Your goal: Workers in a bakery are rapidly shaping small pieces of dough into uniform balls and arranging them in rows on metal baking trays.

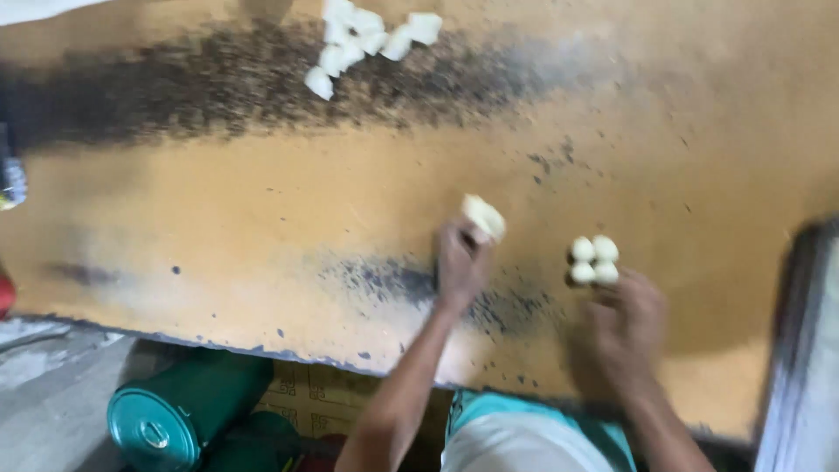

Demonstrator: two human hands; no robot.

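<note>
My left hand point(461, 262) grips a pale lump of dough point(483, 216) at its fingertips, just above a worn orange-brown wooden table point(262, 210). My right hand point(627, 325) rests on the table to the right, its fingers touching a tight cluster of several small white dough balls point(593, 260). The picture is blurred by motion. At the far edge of the table lies a pile of several cut white dough pieces point(363, 39), well away from both hands.
Dark worn patches streak the table top. Below the near table edge, a teal lidded metal can point(179, 419) lies on its side at lower left. A grey upright edge point(800, 350) borders the table on the right.
</note>
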